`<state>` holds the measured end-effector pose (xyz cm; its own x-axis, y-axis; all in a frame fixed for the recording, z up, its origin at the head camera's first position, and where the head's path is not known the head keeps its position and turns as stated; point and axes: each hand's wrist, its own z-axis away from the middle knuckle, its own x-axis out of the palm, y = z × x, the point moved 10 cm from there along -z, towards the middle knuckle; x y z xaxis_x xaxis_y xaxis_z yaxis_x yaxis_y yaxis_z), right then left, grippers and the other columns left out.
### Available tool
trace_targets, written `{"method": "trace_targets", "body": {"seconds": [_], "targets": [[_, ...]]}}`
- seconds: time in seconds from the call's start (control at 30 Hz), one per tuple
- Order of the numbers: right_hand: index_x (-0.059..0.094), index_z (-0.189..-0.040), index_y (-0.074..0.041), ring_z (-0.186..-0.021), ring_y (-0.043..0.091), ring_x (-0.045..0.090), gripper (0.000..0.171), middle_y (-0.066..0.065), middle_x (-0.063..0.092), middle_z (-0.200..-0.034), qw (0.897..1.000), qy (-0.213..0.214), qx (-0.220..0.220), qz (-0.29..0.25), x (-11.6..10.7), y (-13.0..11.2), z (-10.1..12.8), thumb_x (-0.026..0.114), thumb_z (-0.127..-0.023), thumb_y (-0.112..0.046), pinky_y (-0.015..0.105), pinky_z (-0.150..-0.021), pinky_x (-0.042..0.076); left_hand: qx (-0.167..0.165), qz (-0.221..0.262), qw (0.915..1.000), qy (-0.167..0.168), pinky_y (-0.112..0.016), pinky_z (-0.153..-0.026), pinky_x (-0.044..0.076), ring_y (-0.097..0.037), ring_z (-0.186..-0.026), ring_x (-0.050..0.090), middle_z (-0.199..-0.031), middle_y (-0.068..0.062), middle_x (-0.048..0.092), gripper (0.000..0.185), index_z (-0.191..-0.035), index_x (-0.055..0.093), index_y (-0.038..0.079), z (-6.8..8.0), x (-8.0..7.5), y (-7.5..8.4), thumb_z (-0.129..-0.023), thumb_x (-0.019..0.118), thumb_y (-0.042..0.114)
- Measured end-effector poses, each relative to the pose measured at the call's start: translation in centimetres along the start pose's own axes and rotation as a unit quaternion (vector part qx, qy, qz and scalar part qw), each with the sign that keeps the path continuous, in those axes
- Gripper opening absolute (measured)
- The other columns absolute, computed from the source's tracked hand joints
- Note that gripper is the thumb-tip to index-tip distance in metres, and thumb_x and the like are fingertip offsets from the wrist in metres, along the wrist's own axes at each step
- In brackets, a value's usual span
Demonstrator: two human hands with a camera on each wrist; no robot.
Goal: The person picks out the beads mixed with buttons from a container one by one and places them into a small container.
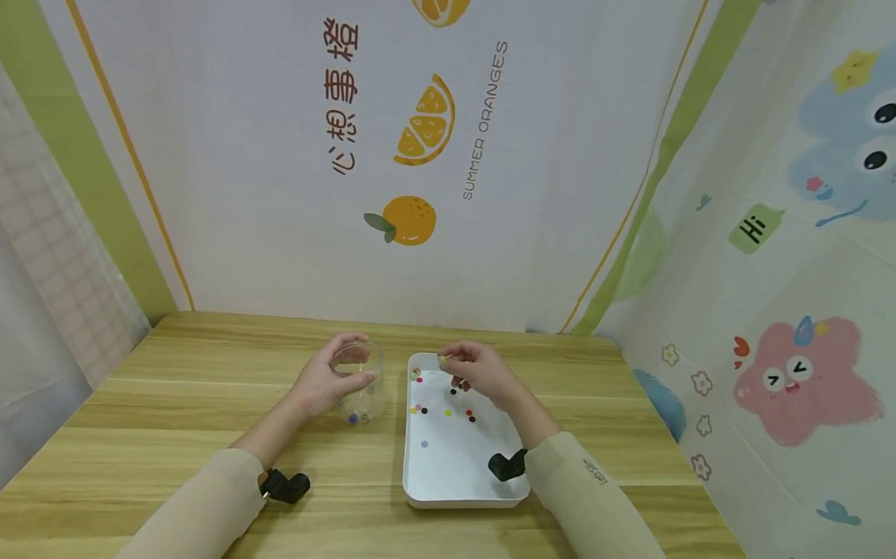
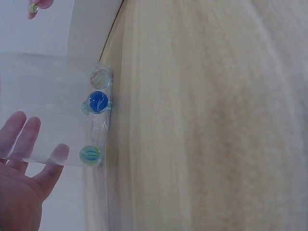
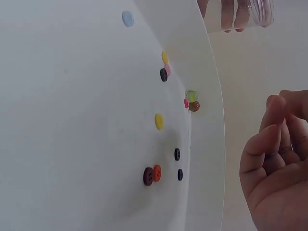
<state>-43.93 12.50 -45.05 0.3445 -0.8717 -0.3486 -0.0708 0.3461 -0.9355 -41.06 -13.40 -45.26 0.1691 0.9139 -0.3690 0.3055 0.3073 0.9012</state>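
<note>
Left hand [image 1: 328,382] wrapped around clear cup [image 1: 358,384] standing on wooden surface [image 1: 187,401], 3 marbles [image 2: 97,101] at its bottom. Right hand [image 1: 481,373] above white tray [image 1: 461,493], grip pinched on 1 small marble [image 1: 441,359], just right of cup's rim.

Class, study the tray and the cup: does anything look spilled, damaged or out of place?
Nothing looks spilled or damaged. One oddity: two marbles lie among the flat buttons in the white tray, while other marbles sit inside the clear cup.
</note>
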Motion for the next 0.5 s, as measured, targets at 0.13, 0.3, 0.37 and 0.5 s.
{"method": "trace_targets", "body": {"seconds": [0.13, 0.3, 0.37, 0.5], "targets": [[0.067, -0.138, 0.003, -0.081, 0.019, 0.065, 0.038, 0.004, 0.073, -0.103, 1.000, 0.000, -0.003, -0.009, 0.23, -0.04, -0.03, 0.073, -0.105, -0.017, 0.028, -0.072, 0.053, 0.001, -0.001, 1.0000, 0.000, -0.061, -0.114, 0.056, -0.049, -0.146, 0.054, -0.155, -0.028, 0.058, 0.067, -0.159, 0.045, 0.010, -0.02, -0.01, 0.01, -0.102, 0.078, 0.020], [0.067, -0.138, 0.002, -0.080, 0.019, 0.065, 0.039, 0.007, 0.075, -0.107, 1.000, 0.008, -0.011, -0.015, 0.51, -0.10, -0.08, 0.074, -0.104, -0.018, 0.027, -0.071, 0.053, -0.003, 0.001, 1.0000, -0.001, -0.060, -0.114, 0.056, -0.048, -0.147, 0.054, -0.155, -0.028, 0.058, 0.068, -0.159, 0.045, 0.009, -0.01, 0.00, -0.06, -0.102, 0.078, 0.019], [0.067, -0.138, 0.001, -0.080, 0.017, 0.064, 0.039, 0.006, 0.074, -0.107, 1.000, 0.011, -0.015, -0.020, 0.54, -0.34, -0.01, 0.073, -0.105, -0.018, 0.027, -0.071, 0.053, -0.004, 0.001, 1.0000, -0.002, -0.061, -0.114, 0.056, -0.048, -0.147, 0.054, -0.156, -0.028, 0.057, 0.068, -0.160, 0.044, 0.008, -0.01, 0.00, -0.08, -0.102, 0.078, 0.020], [0.068, -0.137, 0.000, -0.078, 0.016, 0.063, 0.037, -0.001, 0.070, -0.099, 0.999, 0.018, -0.027, -0.039, 0.49, -0.94, 0.04, 0.072, -0.105, -0.016, 0.028, -0.069, 0.052, -0.007, 0.001, 1.0000, -0.003, -0.061, -0.114, 0.056, -0.048, -0.148, 0.054, -0.156, -0.027, 0.057, 0.069, -0.161, 0.043, 0.007, -0.01, 0.01, -0.06, -0.102, 0.078, 0.020]]}}
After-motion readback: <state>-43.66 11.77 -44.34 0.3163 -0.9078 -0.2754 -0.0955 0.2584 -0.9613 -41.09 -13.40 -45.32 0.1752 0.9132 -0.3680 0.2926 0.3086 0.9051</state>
